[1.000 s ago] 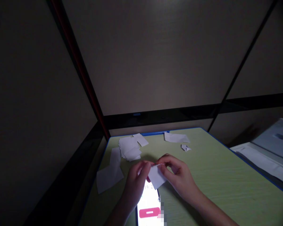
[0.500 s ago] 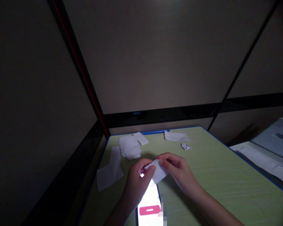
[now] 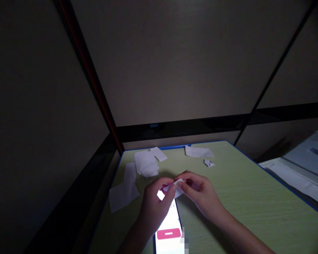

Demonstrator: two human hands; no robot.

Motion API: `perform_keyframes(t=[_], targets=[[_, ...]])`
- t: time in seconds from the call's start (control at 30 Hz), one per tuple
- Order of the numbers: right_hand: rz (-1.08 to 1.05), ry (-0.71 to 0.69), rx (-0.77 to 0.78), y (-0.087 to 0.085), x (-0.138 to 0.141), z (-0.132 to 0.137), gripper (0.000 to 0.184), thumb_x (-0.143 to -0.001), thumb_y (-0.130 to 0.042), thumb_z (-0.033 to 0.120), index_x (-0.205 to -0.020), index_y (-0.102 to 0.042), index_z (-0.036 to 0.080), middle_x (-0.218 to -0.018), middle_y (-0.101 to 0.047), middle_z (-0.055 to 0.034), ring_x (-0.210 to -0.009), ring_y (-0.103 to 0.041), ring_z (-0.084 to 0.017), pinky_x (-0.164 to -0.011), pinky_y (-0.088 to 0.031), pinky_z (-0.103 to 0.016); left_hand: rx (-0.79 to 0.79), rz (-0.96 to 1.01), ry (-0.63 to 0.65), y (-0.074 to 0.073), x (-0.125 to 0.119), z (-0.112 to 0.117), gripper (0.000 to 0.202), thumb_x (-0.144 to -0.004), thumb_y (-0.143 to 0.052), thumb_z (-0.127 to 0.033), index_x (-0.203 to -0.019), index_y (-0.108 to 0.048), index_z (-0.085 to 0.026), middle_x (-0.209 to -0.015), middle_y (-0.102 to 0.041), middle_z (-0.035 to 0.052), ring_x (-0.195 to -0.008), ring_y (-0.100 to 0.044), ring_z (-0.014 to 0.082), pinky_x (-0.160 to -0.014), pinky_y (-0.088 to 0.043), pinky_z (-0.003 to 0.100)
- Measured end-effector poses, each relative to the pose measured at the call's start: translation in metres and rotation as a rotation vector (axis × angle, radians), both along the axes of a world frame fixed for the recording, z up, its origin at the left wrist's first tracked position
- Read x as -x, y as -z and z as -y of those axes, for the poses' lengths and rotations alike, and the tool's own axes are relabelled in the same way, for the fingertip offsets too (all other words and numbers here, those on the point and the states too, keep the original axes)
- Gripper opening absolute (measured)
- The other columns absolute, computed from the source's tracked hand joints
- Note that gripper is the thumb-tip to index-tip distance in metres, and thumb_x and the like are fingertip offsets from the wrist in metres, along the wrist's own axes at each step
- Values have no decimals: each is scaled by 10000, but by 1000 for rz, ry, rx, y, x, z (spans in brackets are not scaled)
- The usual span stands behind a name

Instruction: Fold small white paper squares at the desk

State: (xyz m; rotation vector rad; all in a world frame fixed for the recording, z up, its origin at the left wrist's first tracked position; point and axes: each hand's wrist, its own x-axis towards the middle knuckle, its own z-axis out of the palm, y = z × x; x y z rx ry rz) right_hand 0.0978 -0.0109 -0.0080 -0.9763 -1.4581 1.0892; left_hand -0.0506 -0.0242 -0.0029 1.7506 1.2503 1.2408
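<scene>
I've got the left hand (image 3: 155,201) and the right hand (image 3: 203,193) close together, both pinching one small paper (image 3: 179,192) over the far end of the lit phone (image 3: 169,245)! Beyond, I see a stack of sheets (image 3: 145,163) lying on the table (image 3: 254,201).

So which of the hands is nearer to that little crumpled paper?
Right. The right hand is in front of the crumpled paper, slightly left; the left hand is farther off to its left.

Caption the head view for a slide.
Left hand and right hand pinch a white paper near a lit phone at a green table.
</scene>
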Motion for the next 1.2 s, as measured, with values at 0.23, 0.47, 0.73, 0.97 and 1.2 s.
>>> perform_keyframes(t=[0.23, 0.47, 0.73, 0.97, 1.2], targets=[[3, -8, 10, -3, 2, 1, 130, -749, -601, 278, -797, -660, 172, -709, -604, -25, -618, -508, -140, -544, -390, -257, 3, -2, -30, 4, 0, -3, 103, -783, -550, -233, -794, -622, -159, -738, -653, 26, -686, -593, 143, -611, -436, 217], [-34, -28, 38, -3, 2, 2, 163, -777, -581, 316, -770, -650, 169, -708, -602, -27, -632, -523, -146, -560, -398, -264, 4, -33, -8, 4, 0, -2, 113, -794, -532, -237, -791, -617, -161, -718, -638, 18, -664, -578, 133, -598, -427, 211], [-104, 27, 82, -2, 1, -1, 214, -763, -601, 369, -736, -616, 158, -635, -563, 1, -562, -479, -122, -509, -362, -239, 126, 6, 60, 4, 0, -1, 154, -806, -521, -276, -790, -610, -151, -665, -628, 19, -628, -585, 138, -579, -426, 221], [-168, 30, 126, 0, -1, -3, 231, -746, -622, 380, -761, -615, 150, -620, -551, 8, -554, -480, -113, -503, -360, -229, 165, 93, 15, 0, -2, -3, 157, -803, -511, -259, -763, -604, -140, -642, -628, 19, -607, -596, 138, -565, -435, 216], [-148, -40, 184, 1, -2, -4, 236, -717, -648, 359, -747, -617, 127, -631, -577, -9, -562, -499, -114, -526, -380, -237, 146, 85, 17, 6, -1, -4, 144, -788, -528, -245, -757, -621, -141, -623, -631, 14, -593, -598, 140, -565, -440, 220]])
